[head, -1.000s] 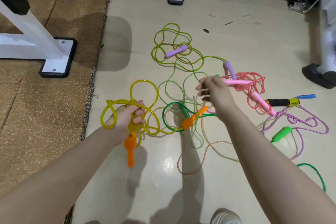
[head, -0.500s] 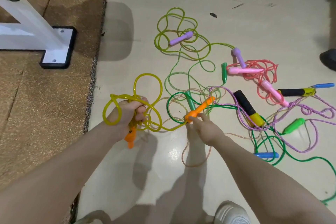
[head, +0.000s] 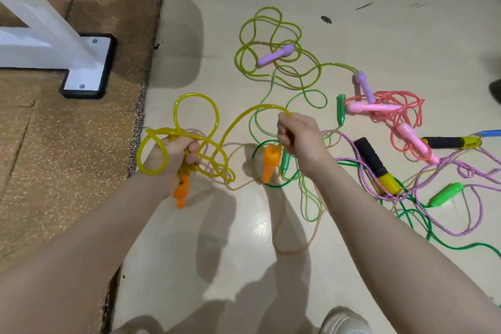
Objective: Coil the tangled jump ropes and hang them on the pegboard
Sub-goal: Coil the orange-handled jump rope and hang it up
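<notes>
Down on the pale floor (head: 352, 22), right by the edge of the brown mat (head: 67, 171), the person is working the yellow rope (head: 244, 116) w/ both hands. The left hand (head: 173, 152) is clenching a bunch of yellow loops together w/ 1 orange handle (head: 180, 192) poking out below the fist, prob. so the coils already gathered aren't springing apart. The right hand (head: 298, 135) is pinching the rope's free stretch up high, fingers curled round it, w/ the 2nd orange handle (head: 269, 163) dangling under it; I'd guess that's to be lifting this rope clear of the others before laying the next loop. The remaining ropes are lying tangled on the floor to the right: lime w/ purple handles (head: 273, 55), the pink rope (head: 401, 111), a dark green one (head: 406, 214), a lilac braided one (head: 474, 171), black-and-yellow handles (head: 376, 165). No pegboard is showing, so hanging looks a way off.
</notes>
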{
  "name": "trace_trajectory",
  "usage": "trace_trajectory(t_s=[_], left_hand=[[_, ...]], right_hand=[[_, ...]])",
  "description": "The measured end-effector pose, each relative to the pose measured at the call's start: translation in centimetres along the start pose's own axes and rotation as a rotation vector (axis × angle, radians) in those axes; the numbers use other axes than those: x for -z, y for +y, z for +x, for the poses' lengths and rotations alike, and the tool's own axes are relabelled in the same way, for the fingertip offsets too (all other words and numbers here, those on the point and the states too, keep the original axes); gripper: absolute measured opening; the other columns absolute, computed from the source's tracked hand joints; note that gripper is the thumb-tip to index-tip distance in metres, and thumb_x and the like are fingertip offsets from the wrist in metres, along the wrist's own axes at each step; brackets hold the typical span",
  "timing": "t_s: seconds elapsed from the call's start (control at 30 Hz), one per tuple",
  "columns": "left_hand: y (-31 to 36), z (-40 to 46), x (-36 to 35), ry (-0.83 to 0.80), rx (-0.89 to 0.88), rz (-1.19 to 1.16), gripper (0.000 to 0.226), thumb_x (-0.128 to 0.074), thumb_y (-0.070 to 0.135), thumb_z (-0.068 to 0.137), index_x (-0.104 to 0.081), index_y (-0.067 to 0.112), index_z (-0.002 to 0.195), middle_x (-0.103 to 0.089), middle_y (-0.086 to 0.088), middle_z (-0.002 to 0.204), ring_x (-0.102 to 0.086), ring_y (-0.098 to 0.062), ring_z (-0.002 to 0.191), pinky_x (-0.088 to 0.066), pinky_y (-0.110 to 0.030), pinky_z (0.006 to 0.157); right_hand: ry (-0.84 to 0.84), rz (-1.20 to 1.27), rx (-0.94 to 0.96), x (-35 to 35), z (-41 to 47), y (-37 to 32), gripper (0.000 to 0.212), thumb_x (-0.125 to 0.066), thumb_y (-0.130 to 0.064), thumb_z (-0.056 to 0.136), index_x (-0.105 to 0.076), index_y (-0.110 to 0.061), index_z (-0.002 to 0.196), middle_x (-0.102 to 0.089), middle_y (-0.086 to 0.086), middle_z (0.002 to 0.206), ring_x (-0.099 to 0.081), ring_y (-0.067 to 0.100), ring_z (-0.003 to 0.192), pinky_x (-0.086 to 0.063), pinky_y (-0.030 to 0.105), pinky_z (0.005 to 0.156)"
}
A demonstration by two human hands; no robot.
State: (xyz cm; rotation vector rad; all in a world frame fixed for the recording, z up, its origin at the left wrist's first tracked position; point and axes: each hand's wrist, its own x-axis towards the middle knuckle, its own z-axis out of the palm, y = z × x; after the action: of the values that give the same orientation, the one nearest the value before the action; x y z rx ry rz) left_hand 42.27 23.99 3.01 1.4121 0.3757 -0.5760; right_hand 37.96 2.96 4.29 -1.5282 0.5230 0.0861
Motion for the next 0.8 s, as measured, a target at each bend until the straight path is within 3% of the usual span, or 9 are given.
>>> trace_trajectory(t_s=[0.07, 0.17, 0.23, 0.3, 0.4, 0.47, 0.57, 0.7, 0.8], left_hand=[[0.1, 0.0, 0.2, 0.051, -0.010, 0.053, 0.019, -0.049, 0.010, 0.094, -0.060, 0.014, 0.078, -0.053, 0.005, 0.054, -0.037, -0.003, 0.032, -0.040, -0.022, 0.047], [0.4, 0.0, -0.1, 0.070, -0.058, 0.182, 0.016, -0.057, 0.012, 0.091, -0.063, 0.020, 0.105, -0.062, -0.002, 0.095, -0.043, -0.001, 0.035, -0.043, -0.029, 0.059], [1.2, -0.3, -0.5, 0.084, -0.117, 0.192, 0.035, -0.055, 0.001, 0.091, -0.055, 0.012, 0.123, -0.058, -0.001, 0.111, -0.047, -0.002, 0.040, -0.042, -0.018, 0.048], [1.8, -0.5, -1.2, 0.089, -0.185, 0.203, 0.039, -0.052, -0.003, 0.091, -0.050, 0.006, 0.129, -0.059, -0.001, 0.105, -0.049, -0.003, 0.045, -0.037, -0.012, 0.039], [3.0, -0.8, -2.3, 0.079, -0.172, 0.290, 0.039, -0.043, -0.004, 0.095, -0.048, 0.009, 0.131, -0.054, 0.004, 0.085, -0.051, -0.009, 0.066, -0.044, -0.011, 0.058], [3.8, -0.7, -3.1, 0.045, -0.163, 0.341, 0.040, -0.038, -0.004, 0.095, -0.050, 0.015, 0.129, -0.061, -0.006, 0.106, -0.056, -0.010, 0.080, -0.047, -0.020, 0.073], [5.6, -0.9, -4.8, 0.012, -0.376, 0.647, 0.032, -0.054, 0.009, 0.093, -0.055, 0.019, 0.124, -0.056, -0.005, 0.118, -0.056, 0.003, 0.077, -0.041, -0.003, 0.059], [9.1, -1.6, -7.8, 0.051, -0.561, 0.998, 0.019, -0.058, 0.018, 0.086, -0.061, 0.017, 0.105, -0.062, 0.000, 0.099, -0.060, -0.021, 0.090, -0.046, -0.027, 0.076], [12.6, -3.1, -9.7, 0.001, -0.487, 0.936, 0.021, -0.059, 0.023, 0.077, -0.061, 0.012, 0.096, -0.063, 0.000, 0.086, -0.061, -0.023, 0.083, -0.048, -0.032, 0.075]], right_hand=[[0.186, 0.133, -0.026, 1.1, 0.8, -2.1, 0.036, -0.044, -0.015, 0.093, -0.037, -0.017, 0.058, -0.032, -0.007, 0.041, -0.023, 0.006, 0.036, -0.017, 0.017, 0.036], [0.455, 0.415, -0.167, 2.9, 1.9, -2.1, 0.034, -0.039, -0.021, 0.096, -0.038, -0.020, 0.062, -0.036, -0.008, 0.042, -0.024, 0.005, 0.031, -0.017, 0.016, 0.031], [0.608, 0.537, -0.248, 4.1, 2.2, -1.0, 0.028, -0.035, -0.017, 0.097, -0.044, -0.016, 0.071, -0.044, -0.001, 0.055, -0.032, 0.008, 0.036, -0.025, 0.016, 0.032], [0.653, 0.444, -0.350, 5.0, 2.3, 0.7, 0.016, -0.036, -0.013, 0.097, -0.051, -0.008, 0.093, -0.054, 0.011, 0.081, -0.048, 0.016, 0.055, -0.043, 0.022, 0.046], [0.537, -0.118, -0.455, 5.4, 1.5, 2.9, 0.045, -0.044, -0.009, 0.093, -0.035, 0.000, 0.136, -0.042, 0.022, 0.136, -0.051, 0.032, 0.112, -0.044, 0.041, 0.094], [0.471, -0.308, -0.288, 4.5, 0.9, 1.9, 0.065, -0.047, -0.008, 0.090, -0.017, -0.009, 0.148, -0.031, 0.015, 0.143, -0.037, 0.026, 0.126, -0.034, 0.038, 0.106], [0.086, -0.276, 0.032, 2.2, 0.1, -2.5, 0.040, -0.046, -0.022, 0.096, -0.044, -0.019, 0.136, -0.049, 0.001, 0.134, -0.043, 0.012, 0.123, -0.031, 0.028, 0.105], [-0.424, -0.168, 0.092, -0.2, -1.7, -7.5, 0.035, -0.043, -0.046, 0.090, -0.046, -0.036, 0.123, -0.064, -0.006, 0.109, -0.056, 0.007, 0.114, -0.037, 0.025, 0.103], [-0.481, -0.170, 0.088, 0.6, -2.7, -10.6, 0.046, -0.040, -0.051, 0.090, -0.037, -0.037, 0.134, -0.062, -0.005, 0.077, -0.058, 0.008, 0.080, -0.041, 0.026, 0.086]])
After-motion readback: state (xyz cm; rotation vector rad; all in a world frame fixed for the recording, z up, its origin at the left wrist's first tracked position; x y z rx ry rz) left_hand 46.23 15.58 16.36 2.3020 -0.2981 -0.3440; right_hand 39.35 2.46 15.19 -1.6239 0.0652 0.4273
